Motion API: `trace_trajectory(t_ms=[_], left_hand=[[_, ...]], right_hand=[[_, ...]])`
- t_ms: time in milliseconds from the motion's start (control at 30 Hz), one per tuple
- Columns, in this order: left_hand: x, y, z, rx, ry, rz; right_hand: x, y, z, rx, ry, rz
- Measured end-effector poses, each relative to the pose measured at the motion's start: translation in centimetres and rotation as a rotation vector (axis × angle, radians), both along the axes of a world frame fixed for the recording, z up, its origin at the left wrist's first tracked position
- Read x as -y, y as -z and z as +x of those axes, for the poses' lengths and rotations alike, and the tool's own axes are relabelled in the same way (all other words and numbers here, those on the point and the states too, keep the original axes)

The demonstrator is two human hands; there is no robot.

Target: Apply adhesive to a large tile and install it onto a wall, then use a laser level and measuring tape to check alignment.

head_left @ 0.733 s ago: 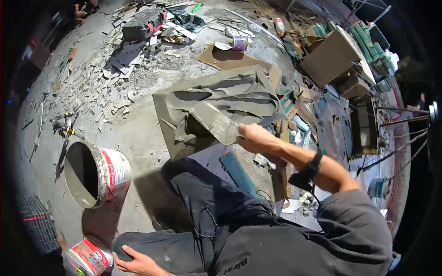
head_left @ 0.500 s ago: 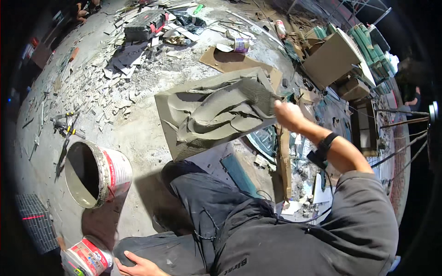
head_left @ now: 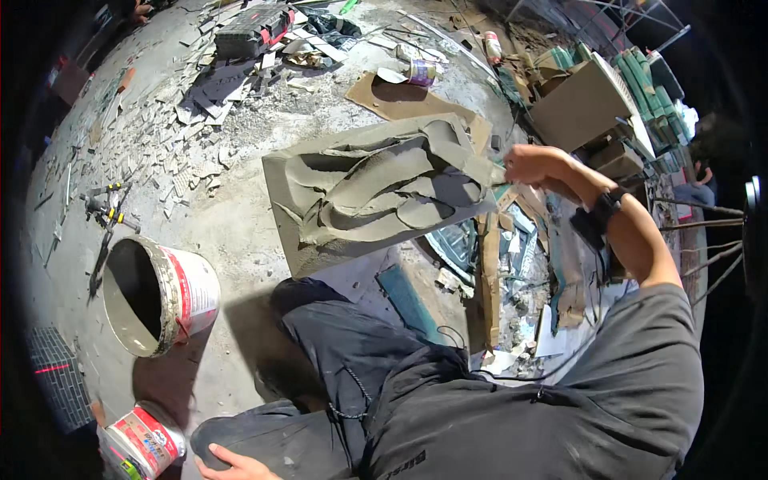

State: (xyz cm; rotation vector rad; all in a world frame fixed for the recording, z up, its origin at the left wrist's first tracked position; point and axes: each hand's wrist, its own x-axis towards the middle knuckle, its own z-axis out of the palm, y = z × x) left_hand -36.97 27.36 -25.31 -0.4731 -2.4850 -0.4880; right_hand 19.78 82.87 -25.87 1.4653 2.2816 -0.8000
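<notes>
One hand does the gripping here: the right hand [head_left: 538, 166] is closed around the handle end of a flat trowel [head_left: 467, 162], its fingers hiding most of the handle. The smeared blade lies in the grey mortar [head_left: 364, 188] near the right edge of a rectangular slab [head_left: 300, 260]. I see that mortar piled in long ridges and hollows across the slab's middle, flatter along the left edge and in the near left corner. That corner is right by one knee [head_left: 308, 296]; whether they touch, I cannot tell. A dark device [head_left: 604, 210] is strapped to the right wrist. The left hand [head_left: 234, 466] rests unclenched on the other knee [head_left: 232, 428], partly out of my sight.

Off the slab's near edge, a teal strip [head_left: 410, 306] lies on the floor [head_left: 240, 232]. Past its far edge lies flat cardboard [head_left: 364, 94], with a purple-and-white tub [head_left: 422, 72] beside its far side. Left of the slab is a large bucket [head_left: 194, 292], mortar crusted on its rim; a smaller red-and-white pail [head_left: 148, 440] is nearer the person. Broken pieces [head_left: 188, 120] litter the floor's far left, near a black-and-red case [head_left: 250, 34].
</notes>
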Motion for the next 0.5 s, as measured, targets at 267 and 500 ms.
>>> trace_trajectory(t_ms=[267,500], left_hand=[[1.1,0.1,0.1,0.021,-0.08,-0.02],[1.5,0.2,0.5,0.03,-0.077,-0.024]], right_hand=[[12.0,4.2,-15.9,-0.489,0.756,-0.218],[8.2,2.0,-19.1,-0.275,0.309,-0.101]])
